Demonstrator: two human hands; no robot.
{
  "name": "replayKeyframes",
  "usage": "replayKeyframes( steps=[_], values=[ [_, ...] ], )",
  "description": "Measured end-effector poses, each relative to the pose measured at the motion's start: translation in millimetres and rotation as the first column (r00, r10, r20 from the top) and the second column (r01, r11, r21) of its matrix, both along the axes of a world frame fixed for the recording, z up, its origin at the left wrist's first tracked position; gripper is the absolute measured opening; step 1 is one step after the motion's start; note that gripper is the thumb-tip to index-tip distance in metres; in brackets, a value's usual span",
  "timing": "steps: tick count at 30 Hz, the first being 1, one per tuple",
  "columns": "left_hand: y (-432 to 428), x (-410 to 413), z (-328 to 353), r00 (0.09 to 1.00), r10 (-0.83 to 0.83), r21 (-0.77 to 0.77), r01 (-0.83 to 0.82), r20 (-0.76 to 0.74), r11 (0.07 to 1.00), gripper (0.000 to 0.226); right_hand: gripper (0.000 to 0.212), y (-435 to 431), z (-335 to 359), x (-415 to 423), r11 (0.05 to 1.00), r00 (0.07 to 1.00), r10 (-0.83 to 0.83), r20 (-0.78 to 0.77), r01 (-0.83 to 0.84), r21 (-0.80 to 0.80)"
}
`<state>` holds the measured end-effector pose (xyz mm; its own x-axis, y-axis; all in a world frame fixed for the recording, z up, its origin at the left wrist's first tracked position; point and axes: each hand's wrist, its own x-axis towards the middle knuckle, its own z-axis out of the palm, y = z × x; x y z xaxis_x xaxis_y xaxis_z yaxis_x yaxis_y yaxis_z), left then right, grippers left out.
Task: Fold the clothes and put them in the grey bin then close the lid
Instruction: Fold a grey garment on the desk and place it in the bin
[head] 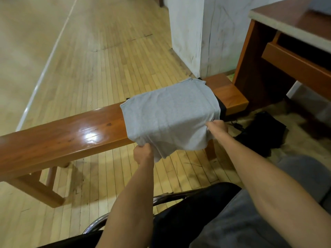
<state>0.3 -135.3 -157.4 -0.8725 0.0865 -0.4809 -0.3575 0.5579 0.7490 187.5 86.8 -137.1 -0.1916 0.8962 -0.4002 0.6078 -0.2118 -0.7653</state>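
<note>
A light grey garment (pixel 170 113) lies folded over the right part of a long wooden bench (pixel 71 133), its near edge hanging off the front. My left hand (pixel 143 153) grips the near left corner of the cloth. At the near right corner, my right hand (pixel 217 127) pinches the fabric. A dark garment (pixel 222 106) peeks out from under the grey one on its right side. No grey bin is in view.
A black bag or cloth (pixel 263 133) lies on the floor to the right of the bench. A wooden desk (pixel 279 56) stands at the far right, a white pillar (pixel 188 33) behind the bench. A chair's metal frame (pixel 100 221) is under me.
</note>
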Motion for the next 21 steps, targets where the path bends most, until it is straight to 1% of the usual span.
replayKeyframes(
  steps=[1,3,5,7,9,10,11,12,13,14,16,17,18,19,20,21],
  values=[
    [-0.7,-0.3,1.4,1.000,0.007,0.037,-0.007,0.019,0.999,0.018,0.021,-2.7,0.4,1.0,1.000,0.999,0.025,-0.027,-0.025,-0.002],
    [-1.4,-3.2,2.4,0.999,0.014,0.070,-0.016,0.037,0.997,0.023,0.019,-8.3,1.5,2.3,0.995,0.994,0.084,-0.074,-0.088,-0.043],
    [-2.4,-2.1,5.4,0.998,0.008,0.066,-0.013,0.068,0.998,0.031,0.025,-14.9,6.5,6.0,0.974,0.978,0.201,-0.054,-0.205,-0.092],
    [-1.9,2.3,6.7,0.996,-0.007,0.051,0.003,0.088,0.999,0.039,0.030,-19.1,10.3,10.5,0.921,0.940,0.340,-0.002,-0.334,-0.202],
    [0.5,6.7,7.7,0.986,-0.101,0.057,0.094,0.136,0.994,0.044,0.030,-23.7,16.8,13.4,0.841,0.886,0.463,0.020,-0.432,-0.327],
    [3.0,9.3,7.8,0.960,-0.193,0.076,0.181,0.203,0.981,0.045,0.031,-27.1,21.1,12.6,0.815,0.864,0.502,0.034,-0.459,-0.354],
    [5.6,13.3,9.4,0.906,-0.299,0.107,0.279,0.300,0.954,0.047,0.035,-28.9,23.2,10.3,0.811,0.855,0.517,0.046,-0.472,-0.346],
    [7.9,18.1,12.7,0.821,-0.391,0.145,0.365,0.415,0.920,0.050,0.042,-30.8,26.1,7.2,0.817,0.857,0.514,0.042,-0.474,-0.327],
    [10.1,23.9,17.5,0.721,-0.448,0.186,0.416,0.529,0.890,0.055,0.049,-32.1,27.2,4.0,0.831,0.871,0.491,0.013,-0.464,-0.307],
    [12.8,30.5,20.8,0.619,-0.477,0.234,0.434,0.625,0.870,0.065,0.052,-34.4,30.0,1.0,0.842,0.887,0.459,-0.046,-0.452,-0.295],
    [18.6,45.8,23.2,0.443,-0.509,0.338,0.410,0.738,0.847,0.092,0.048,-37.1,35.9,-4.5,0.852,0.913,0.347,-0.214,-0.403,-0.334],
    [22.8,53.4,21.8,0.379,-0.528,0.396,0.375,0.760,0.838,0.102,0.044,-38.2,40.3,-6.4,0.848,0.916,0.268,-0.298,-0.372,-0.379],
    [27.2,61.3,21.1,0.341,-0.551,0.455,0.324,0.761,0.829,0.109,0.037,-39.9,47.0,-7.3,0.834,0.909,0.204,-0.364,-0.355,-0.422],
    [32.3,68.2,20.9,0.338,-0.571,0.513,0.253,0.748,0.820,0.112,0.031,-39.2,51.3,-8.5,0.817,0.897,0.158,-0.412,-0.353,-0.456],
    [39.0,73.7,20.3,0.369,-0.581,0.567,0.157,0.726,0.809,0.111,0.028,-37.7,54.5,-9.2,0.800,0.886,0.136,-0.444,-0.362,-0.478],
    [45.8,78.9,22.3,0.428,-0.568,0.613,0.041,0.703,0.789,0.106,0.028,-36.4,56.9,-9.6,0.783,0.877,0.131,-0.463,-0.378,-0.494]
  ],
)
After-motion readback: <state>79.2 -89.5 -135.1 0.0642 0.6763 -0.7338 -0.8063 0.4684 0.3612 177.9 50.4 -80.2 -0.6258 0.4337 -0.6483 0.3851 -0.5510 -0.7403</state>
